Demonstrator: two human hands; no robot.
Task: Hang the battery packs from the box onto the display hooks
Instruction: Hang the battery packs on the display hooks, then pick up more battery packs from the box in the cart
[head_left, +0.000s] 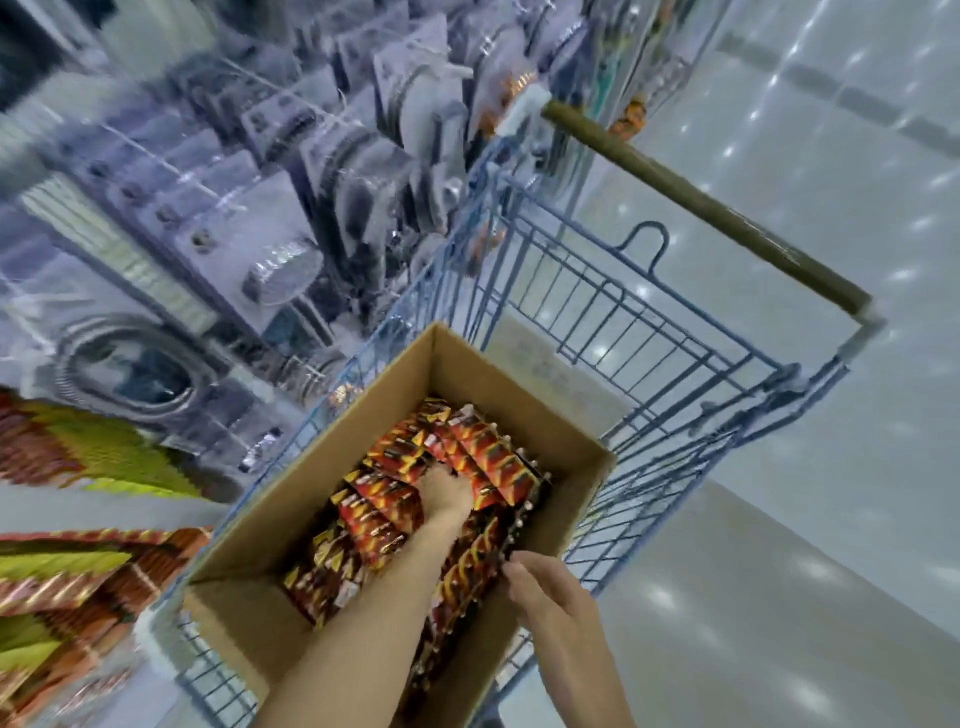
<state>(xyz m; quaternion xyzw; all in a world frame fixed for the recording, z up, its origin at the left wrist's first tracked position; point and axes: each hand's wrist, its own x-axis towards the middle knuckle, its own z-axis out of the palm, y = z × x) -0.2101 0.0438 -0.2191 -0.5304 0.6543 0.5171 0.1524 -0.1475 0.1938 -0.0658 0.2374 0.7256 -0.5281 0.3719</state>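
An open cardboard box sits in a blue wire cart and holds several rows of red, orange and black battery packs. My left hand reaches deep into the middle of the box, its fingers buried among the packs and curled round a bunch of them. My right hand is at the box's near right side, its curled fingertips pinching the edge of the right-hand row of packs. The display hooks on the left are blurred and carry hanging goods.
The blue cart has a brown handle bar on the far right. Red and green packs hang on the display at lower left. Pale shiny floor lies to the right of the cart.
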